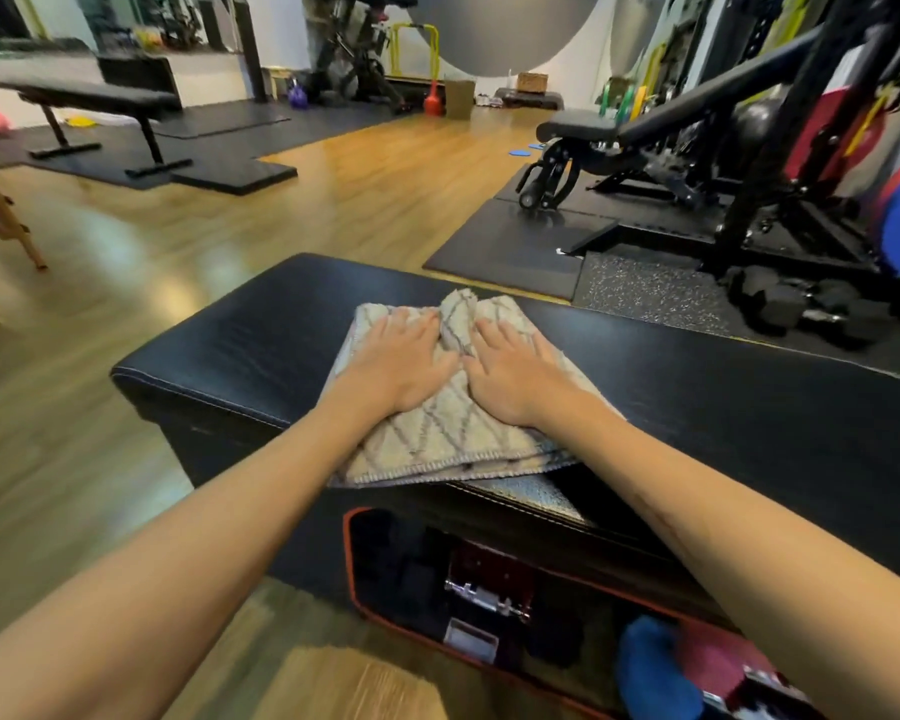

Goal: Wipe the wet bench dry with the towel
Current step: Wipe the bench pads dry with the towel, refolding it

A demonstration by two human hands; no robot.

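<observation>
A beige towel (453,433) with a grey diamond pattern lies folded on the black padded bench (240,350) in front of me. My left hand (401,361) presses flat on the towel's left half, fingers spread and pointing away from me. My right hand (510,366) lies flat on the right half, close beside the left, thumbs nearly touching. The towel bunches into a ridge between the fingertips. Its near edge hangs slightly over the bench's front edge. The bench's leather looks glossy to the left and right of the towel.
An open compartment (489,595) with a red rim under the bench holds dark gear and a blue item. Dumbbells (780,304) lie on speckled matting to the right. An adjustable bench (593,127) and a rack stand behind; a flat bench (89,96) stands far left on wooden floor.
</observation>
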